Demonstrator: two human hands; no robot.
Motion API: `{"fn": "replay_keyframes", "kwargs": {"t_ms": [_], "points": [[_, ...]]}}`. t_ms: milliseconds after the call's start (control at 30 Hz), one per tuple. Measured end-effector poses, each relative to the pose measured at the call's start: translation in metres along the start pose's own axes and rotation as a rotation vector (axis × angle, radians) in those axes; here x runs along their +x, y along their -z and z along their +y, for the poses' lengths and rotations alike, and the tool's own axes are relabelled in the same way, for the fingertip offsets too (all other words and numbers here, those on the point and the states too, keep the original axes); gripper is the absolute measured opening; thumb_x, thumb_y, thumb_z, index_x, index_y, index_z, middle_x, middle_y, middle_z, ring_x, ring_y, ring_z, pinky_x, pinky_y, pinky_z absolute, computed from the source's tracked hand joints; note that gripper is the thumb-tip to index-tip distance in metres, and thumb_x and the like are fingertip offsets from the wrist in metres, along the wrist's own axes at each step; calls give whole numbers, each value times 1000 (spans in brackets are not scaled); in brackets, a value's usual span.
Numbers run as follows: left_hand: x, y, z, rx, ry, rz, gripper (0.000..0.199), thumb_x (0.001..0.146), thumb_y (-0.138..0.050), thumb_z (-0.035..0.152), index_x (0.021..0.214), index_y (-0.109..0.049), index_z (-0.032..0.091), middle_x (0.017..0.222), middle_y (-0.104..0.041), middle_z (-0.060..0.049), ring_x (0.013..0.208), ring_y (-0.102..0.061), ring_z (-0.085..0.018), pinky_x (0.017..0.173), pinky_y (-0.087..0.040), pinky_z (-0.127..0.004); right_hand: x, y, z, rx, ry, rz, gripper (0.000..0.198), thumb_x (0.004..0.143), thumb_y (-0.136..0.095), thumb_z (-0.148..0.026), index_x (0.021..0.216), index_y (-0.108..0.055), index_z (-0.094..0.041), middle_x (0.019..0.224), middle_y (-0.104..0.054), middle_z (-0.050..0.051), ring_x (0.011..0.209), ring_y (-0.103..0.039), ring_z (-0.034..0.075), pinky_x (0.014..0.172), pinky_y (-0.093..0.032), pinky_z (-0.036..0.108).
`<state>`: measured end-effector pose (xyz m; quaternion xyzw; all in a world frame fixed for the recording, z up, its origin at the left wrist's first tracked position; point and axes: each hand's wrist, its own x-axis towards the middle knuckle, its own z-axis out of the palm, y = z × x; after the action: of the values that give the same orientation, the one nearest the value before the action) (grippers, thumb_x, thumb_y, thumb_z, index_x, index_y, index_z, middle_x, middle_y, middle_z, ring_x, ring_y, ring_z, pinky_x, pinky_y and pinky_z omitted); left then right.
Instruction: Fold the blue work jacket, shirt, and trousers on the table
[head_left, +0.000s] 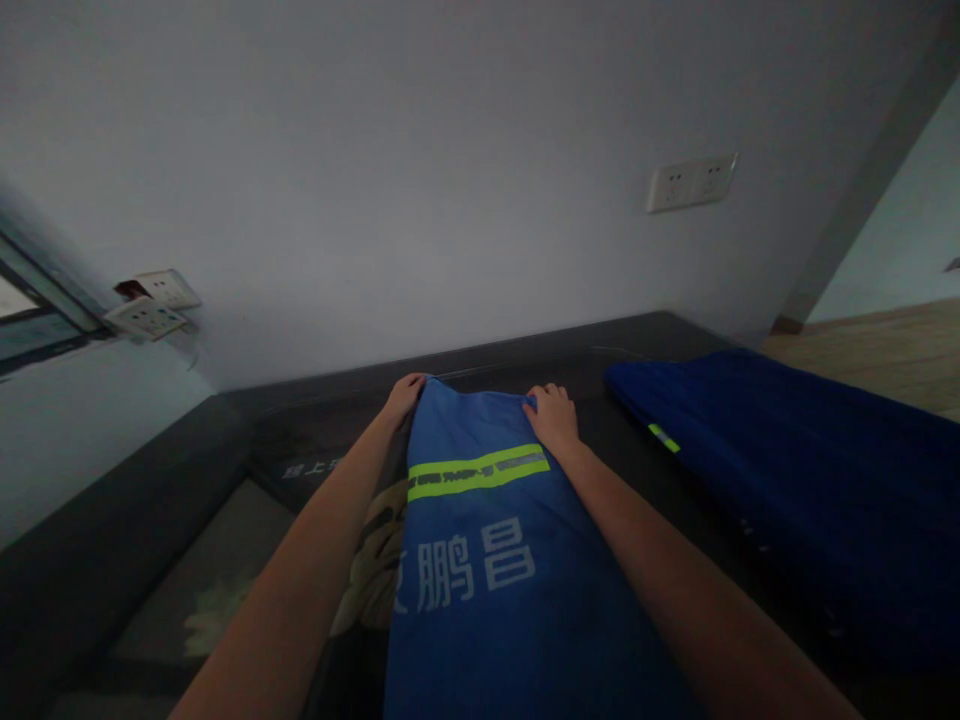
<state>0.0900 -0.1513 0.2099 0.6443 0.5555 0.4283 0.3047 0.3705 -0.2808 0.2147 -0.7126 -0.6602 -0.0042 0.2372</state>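
A blue work garment (480, 550) with a yellow-green reflective stripe and pale printed characters stretches from the bottom of the view up to my hands. At its far left corner, my left hand (406, 394) is closed on the cloth. My right hand (553, 412) grips the far right corner, with the thumb on the near side. Between the two hands the top edge sags slightly. The lower end of the garment runs out of view.
A second, darker blue garment (787, 480) lies folded at the right on the dark patterned surface (300, 440). Behind stands a pale wall with a double socket (691, 183). Another socket (150, 318) hangs loose by the window frame (45, 300) at the left.
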Motion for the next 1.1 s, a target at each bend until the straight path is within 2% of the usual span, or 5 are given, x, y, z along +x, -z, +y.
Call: {"fn": "replay_keyframes", "kwargs": {"t_ms": [300,533,733,967,1100], "points": [[-2,3,-12,338,-140,7,12,71,-56,10,73,-64,19,86,-66,-9,104,-56,-28,104,-31,-44,-1,-2,0,-41,7,7,21,90,-52,-27,109,-59,-21,116,-55,11,110,-46,26,83,-41,36],[-14,7,0,492,-304,153,28,79,-47,14,101,-63,18,111,-62,-10,115,-49,-26,105,-35,-43,-2,-1,-1,-35,9,12,21,90,-52,-27,108,-58,-21,116,-55,11,110,-46,26,83,-40,36],[-49,-27,7,609,-268,-50,51,87,-46,35,130,-48,6,142,-42,-21,136,-32,-33,112,-25,-47,-3,2,-3,-16,21,32,23,90,-50,-24,111,-58,-20,118,-55,12,111,-46,27,85,-40,38],[-77,-53,8,752,-224,-192,65,92,-37,41,145,-25,4,152,-21,-24,142,-20,-33,112,-23,-51,-4,10,-11,69,410,150,28,91,-45,-20,113,-63,-18,123,-59,9,120,-45,22,109,-24,40],[-79,-51,14,862,-174,-208,65,95,-30,44,147,-21,5,154,-18,-18,143,-17,-27,114,-20,-48,-2,2,-10,84,590,-26,35,95,-42,-30,122,-61,-18,133,-56,8,128,-43,21,113,-23,39]]}}
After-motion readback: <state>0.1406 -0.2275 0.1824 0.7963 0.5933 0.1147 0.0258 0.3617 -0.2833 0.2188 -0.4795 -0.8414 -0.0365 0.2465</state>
